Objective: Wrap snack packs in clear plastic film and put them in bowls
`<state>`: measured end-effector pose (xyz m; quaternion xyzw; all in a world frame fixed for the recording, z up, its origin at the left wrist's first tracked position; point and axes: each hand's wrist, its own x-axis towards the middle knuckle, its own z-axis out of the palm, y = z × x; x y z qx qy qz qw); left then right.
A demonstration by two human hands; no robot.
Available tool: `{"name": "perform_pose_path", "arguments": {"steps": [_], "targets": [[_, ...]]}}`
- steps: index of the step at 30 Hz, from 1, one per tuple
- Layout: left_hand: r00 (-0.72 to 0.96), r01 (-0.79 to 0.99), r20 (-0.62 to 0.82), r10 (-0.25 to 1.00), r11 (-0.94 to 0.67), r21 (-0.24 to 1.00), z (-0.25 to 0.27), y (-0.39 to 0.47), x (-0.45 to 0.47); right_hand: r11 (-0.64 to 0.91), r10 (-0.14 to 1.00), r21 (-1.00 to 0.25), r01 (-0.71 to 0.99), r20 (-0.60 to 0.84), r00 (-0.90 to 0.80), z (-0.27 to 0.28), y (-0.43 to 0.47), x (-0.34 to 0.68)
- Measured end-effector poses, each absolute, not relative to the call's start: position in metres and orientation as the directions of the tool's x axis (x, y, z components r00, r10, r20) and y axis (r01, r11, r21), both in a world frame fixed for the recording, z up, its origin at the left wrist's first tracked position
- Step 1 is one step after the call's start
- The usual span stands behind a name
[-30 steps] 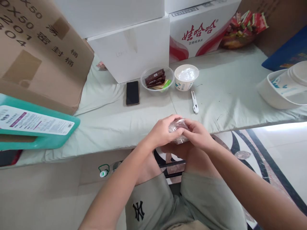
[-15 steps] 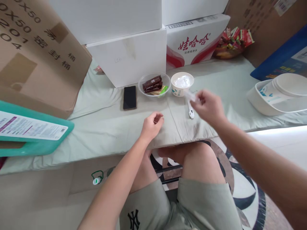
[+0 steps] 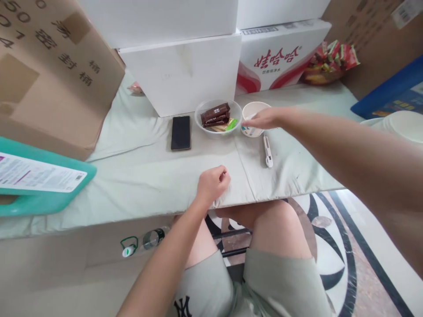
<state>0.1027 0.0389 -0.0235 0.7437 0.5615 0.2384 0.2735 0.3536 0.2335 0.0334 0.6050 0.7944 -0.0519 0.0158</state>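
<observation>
1. The right hand (image 3: 262,118), its fingers stretched out flat, is over the paper cup (image 3: 253,132); whether it presses inside cannot be told.
2. The cup stands upright, well back from the front edge of the bench (image 3: 139,176): white, round, with blue print on its side.
3. The left hand (image 3: 213,184) curls in a loose fist by that edge.
4. Just beside the cup, a clear bowl (image 3: 235,110) holds brown packets (image 3: 214,115).

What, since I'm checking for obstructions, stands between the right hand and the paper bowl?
Nothing visible: the right hand is at the paper bowl, overlapping its opening in this view. The white utility knife lies nearer the person.
</observation>
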Motion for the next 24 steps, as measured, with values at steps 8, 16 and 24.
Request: {"name": "perform_pose_path", "arguments": {"steps": [8,16,24], "targets": [[0.324,0.74,0.067,0.944,-0.296,0.604,-0.023,0.039,0.098,-0.003,1.0,0.143,0.99,-0.026,0.007,0.03,0.189,0.404],[0.432,0.835,0.133,0.892,-0.451,0.315,-0.024,0.041,0.102,-0.323,0.94,0.124,0.938,-0.072,0.334,0.039,0.206,0.512],[0.495,0.823,0.208,0.844,-0.532,0.202,-0.023,0.045,0.105,-0.427,0.903,0.062,0.902,-0.029,0.429,0.036,0.255,0.564]]}}
